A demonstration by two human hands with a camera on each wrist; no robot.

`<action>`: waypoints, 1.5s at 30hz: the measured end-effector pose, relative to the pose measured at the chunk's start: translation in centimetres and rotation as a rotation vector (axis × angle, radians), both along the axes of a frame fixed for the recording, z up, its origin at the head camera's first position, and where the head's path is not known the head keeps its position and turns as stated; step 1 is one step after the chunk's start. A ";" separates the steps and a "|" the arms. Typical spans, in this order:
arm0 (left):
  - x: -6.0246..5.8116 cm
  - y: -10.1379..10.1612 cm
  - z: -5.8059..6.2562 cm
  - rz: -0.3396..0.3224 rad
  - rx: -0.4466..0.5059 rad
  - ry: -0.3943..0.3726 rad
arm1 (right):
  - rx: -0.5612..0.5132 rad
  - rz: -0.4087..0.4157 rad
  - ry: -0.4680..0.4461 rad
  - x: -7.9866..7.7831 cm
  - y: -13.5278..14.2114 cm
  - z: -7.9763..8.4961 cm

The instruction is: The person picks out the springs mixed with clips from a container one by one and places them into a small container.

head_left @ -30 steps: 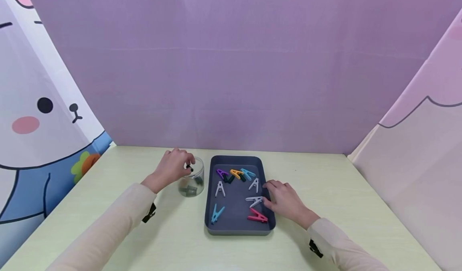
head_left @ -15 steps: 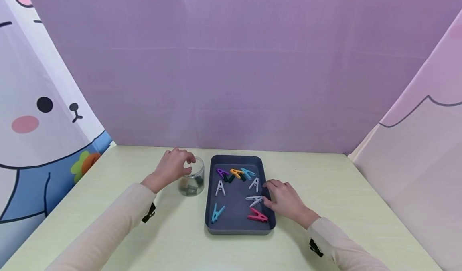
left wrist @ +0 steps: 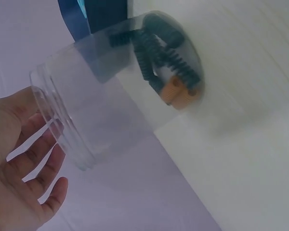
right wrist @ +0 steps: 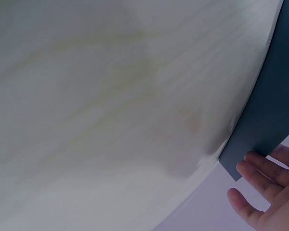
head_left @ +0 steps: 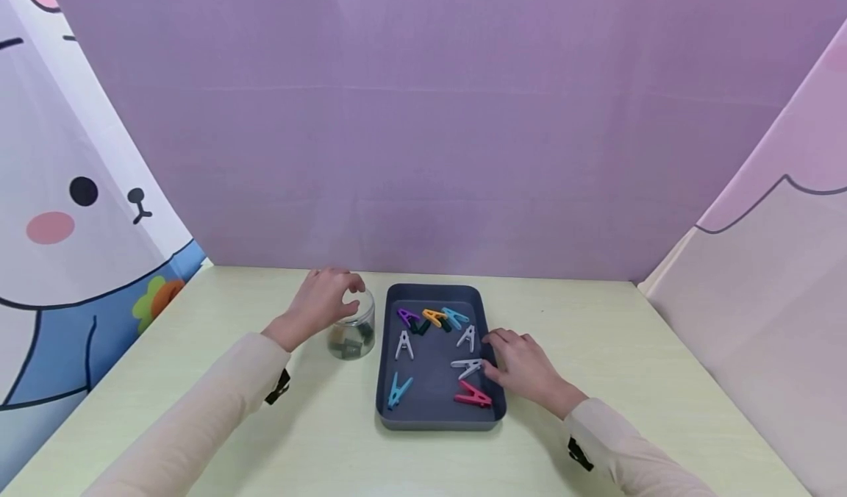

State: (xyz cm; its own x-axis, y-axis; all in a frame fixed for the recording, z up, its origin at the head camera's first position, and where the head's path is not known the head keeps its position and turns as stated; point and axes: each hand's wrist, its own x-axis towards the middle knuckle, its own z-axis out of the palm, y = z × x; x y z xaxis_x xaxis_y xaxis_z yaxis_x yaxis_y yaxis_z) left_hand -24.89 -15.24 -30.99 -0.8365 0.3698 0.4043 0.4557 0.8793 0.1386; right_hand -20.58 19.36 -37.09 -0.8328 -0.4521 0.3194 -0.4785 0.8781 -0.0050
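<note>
My left hand (head_left: 319,300) hovers at the mouth of a clear jar (head_left: 351,344), thumb and fingers apart with nothing between them. In the left wrist view, dark green ribbed pieces (left wrist: 151,45) and orange ribbed pieces (left wrist: 180,94) lie at the jar's bottom. My right hand (head_left: 526,368) touches the right side of a dark grey tray (head_left: 433,383), fingers loosely bent at its rim. The tray holds plastic spring clips: purple (head_left: 408,317), orange (head_left: 434,317), light blue (head_left: 399,391), red (head_left: 473,395) and white (head_left: 404,345). Small dark pieces (head_left: 423,328) lie among the upper clips.
The jar stands just left of the tray on a pale wooden table (head_left: 609,379). A purple cloth (head_left: 423,115) rises behind the table's back edge. Printed cloth panels (head_left: 99,262) flank both sides.
A small dark piece pinched by my left hand a second ago has left the fingers over the jar. The left hand has since shifted slightly right. My right hand and the tray have stayed put.
</note>
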 end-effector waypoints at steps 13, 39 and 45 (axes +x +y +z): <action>0.7 3.9 0.9 -0.030 -0.004 -0.044 | -0.007 0.012 -0.005 0.1 0.2 0.1; 0.2 9.5 -2.7 -0.081 -0.101 -0.120 | -0.014 0.008 -0.013 0.0 0.4 0.1; -0.3 10.2 -3.6 -0.075 -0.118 -0.149 | -0.028 0.015 -0.023 0.0 0.6 0.1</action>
State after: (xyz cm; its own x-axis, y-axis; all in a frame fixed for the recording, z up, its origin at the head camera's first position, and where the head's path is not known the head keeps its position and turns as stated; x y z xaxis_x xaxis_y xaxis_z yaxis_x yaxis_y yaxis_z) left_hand -25.21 -5.02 -34.58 -0.8521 0.4707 0.2287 0.5027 0.8578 0.1074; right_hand -20.58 19.93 -36.95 -0.8334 -0.4557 0.3127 -0.4912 0.8701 -0.0411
